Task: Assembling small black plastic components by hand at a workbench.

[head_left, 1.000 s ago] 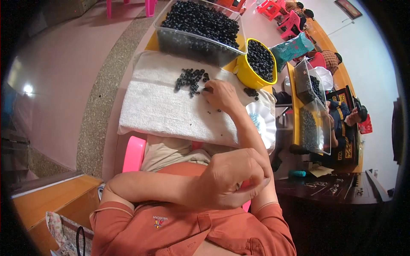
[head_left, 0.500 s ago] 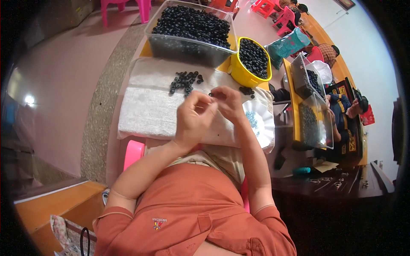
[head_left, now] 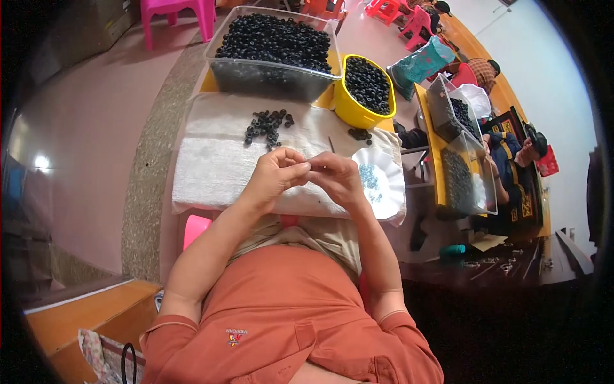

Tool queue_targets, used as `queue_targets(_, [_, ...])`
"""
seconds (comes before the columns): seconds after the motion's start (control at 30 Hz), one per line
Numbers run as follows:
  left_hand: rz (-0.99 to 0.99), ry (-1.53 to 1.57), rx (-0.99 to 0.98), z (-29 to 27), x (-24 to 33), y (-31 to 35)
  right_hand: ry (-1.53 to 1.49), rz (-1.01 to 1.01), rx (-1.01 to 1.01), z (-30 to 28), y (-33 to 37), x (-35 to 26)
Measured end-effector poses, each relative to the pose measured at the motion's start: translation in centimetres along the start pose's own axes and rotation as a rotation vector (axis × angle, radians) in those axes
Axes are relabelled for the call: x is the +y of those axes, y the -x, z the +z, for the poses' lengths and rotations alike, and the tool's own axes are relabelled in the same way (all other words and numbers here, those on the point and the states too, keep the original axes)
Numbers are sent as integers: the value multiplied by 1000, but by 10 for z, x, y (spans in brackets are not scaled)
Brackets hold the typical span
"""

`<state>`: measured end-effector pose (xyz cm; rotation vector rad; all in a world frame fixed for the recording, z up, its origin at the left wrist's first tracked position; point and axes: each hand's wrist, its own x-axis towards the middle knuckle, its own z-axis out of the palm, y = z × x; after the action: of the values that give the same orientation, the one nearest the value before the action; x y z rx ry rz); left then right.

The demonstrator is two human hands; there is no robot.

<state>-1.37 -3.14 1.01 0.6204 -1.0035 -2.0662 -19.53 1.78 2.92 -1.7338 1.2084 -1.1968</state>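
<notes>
My left hand (head_left: 271, 180) and my right hand (head_left: 339, 183) meet at the fingertips over the near part of a white cloth (head_left: 211, 160). Both are closed in a pinch; whatever lies between the fingers is too small or hidden to make out. Just beyond my right hand a thin dark stick (head_left: 330, 143) shows, and I cannot tell whether it is held or lying there. Loose black ring-shaped parts (head_left: 267, 126) are spread on the cloth past my left hand. To the right of my right hand sits a white fluted dish (head_left: 391, 192) with tiny blue bits (head_left: 369, 178).
At the cloth's far edge stand a clear bin (head_left: 268, 80) and a yellow tub (head_left: 358, 114), both full of black parts. A few more parts (head_left: 360, 135) lie below the tub. Further right, clear bins (head_left: 476, 182) stand on another table, with people seated beyond.
My hands have come lower and nearer to me, and their fingertips now meet evenly. The thin dark stick has come into sight. The whole view has shifted slightly.
</notes>
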Motion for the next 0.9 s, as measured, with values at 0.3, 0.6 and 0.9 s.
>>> queue_targets(0.3, [-196,155,-23,1,2,4,-11,-61,-4,-1,9,4])
queue_targets(0.6, [-189,260,-30,5,-6,5,-60,-109,114,7,13,5])
queue_targets(0.9, [-204,307,22,7,-14,6,140,-172,106,8,13,-3])
